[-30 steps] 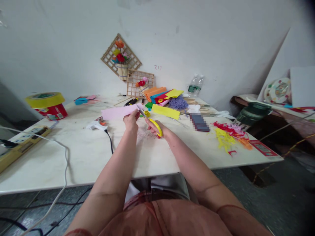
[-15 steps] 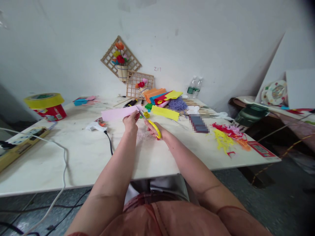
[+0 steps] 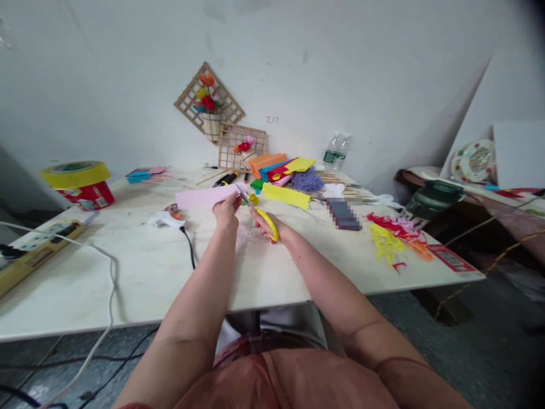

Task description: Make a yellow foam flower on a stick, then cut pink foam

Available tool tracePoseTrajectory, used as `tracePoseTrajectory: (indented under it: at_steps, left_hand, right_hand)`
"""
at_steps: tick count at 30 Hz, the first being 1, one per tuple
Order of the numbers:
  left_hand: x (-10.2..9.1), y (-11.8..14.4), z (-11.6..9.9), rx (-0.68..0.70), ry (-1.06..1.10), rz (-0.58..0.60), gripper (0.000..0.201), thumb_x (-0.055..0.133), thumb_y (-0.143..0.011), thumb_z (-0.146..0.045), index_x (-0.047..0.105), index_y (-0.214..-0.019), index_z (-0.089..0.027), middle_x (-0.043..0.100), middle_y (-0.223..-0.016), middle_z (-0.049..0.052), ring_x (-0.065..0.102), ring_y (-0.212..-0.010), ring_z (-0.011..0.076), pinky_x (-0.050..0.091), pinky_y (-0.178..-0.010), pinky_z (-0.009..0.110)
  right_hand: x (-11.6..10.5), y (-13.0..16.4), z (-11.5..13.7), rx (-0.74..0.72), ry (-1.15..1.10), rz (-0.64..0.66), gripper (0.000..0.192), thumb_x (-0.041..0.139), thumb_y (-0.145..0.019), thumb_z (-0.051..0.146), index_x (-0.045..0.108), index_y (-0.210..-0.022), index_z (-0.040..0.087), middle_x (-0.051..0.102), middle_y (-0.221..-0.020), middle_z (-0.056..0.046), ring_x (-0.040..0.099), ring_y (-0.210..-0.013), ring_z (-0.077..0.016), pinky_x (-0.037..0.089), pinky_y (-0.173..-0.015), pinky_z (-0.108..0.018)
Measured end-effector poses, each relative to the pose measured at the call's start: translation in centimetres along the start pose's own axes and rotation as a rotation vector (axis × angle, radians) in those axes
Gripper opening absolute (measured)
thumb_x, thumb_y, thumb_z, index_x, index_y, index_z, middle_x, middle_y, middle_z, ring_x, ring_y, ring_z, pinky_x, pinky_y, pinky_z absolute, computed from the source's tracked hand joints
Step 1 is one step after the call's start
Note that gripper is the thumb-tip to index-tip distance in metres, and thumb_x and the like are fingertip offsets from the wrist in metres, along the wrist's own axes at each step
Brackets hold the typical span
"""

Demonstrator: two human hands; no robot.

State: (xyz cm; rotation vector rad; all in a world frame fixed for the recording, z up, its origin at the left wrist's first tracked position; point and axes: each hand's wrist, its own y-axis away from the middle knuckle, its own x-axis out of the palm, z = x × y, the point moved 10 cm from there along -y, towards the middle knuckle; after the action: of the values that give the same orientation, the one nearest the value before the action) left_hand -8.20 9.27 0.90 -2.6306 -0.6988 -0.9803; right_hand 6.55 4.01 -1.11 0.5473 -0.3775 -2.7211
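My left hand (image 3: pixel 226 210) pinches the right part of a long pink paper strip (image 3: pixel 196 198) above the white table. In my right hand (image 3: pixel 266 225) is a pair of scissors (image 3: pixel 269 224) with yellow handles. Its blades point up and left and meet the strip's right end, close to my left fingertips. Small pink clippings (image 3: pixel 251 234) are scattered on the table below my hands. Just behind the blades lies a small crumpled yellow piece (image 3: pixel 253 199), and a yellow paper strip (image 3: pixel 286 195) lies to the right.
A white glue gun (image 3: pixel 167 219) with a black cord lies left of my hands. Folded coloured papers (image 3: pixel 281 167) and purple shreds (image 3: pixel 307 180) are piled at the back. A blurred-out dark flat object (image 3: pixel 344 214) and coloured shreds (image 3: pixel 389 241) are at right, a red-yellow tub (image 3: pixel 80 184) at left.
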Motion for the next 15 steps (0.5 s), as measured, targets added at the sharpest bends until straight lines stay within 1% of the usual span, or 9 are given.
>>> tracePoseTrajectory:
  at_steps: [8, 15]
  left_hand:
    - [-0.03, 0.07, -0.07, -0.006, -0.003, -0.008, 0.015, 0.067, -0.054, -0.013, 0.061, -0.067, -0.011, 0.061, -0.063, 0.002, 0.06, -0.057, 0.011, 0.05, -0.064, 0.025]
    - [0.09, 0.14, -0.26, -0.005, -0.028, 0.013, 0.016, 0.067, -0.055, -0.014, 0.061, -0.07, -0.011, 0.061, -0.065, 0.002, 0.061, -0.06, 0.0116, 0.05, -0.067, 0.026]
  right_hand:
    - [0.06, 0.08, 0.06, -0.014, 0.007, 0.001, 0.051, 0.029, -0.081, 0.069, 0.037, -0.072, 0.019, 0.026, -0.045, 0.007, 0.022, -0.028, -0.0057, 0.019, -0.027, -0.019]
    - [-0.1, -0.03, -0.02, -0.01, -0.006, 0.016, 0.051, 0.029, -0.081, 0.069, 0.037, -0.072, 0.019, 0.028, -0.046, 0.007, 0.021, -0.029, -0.0052, 0.019, -0.027, -0.019]
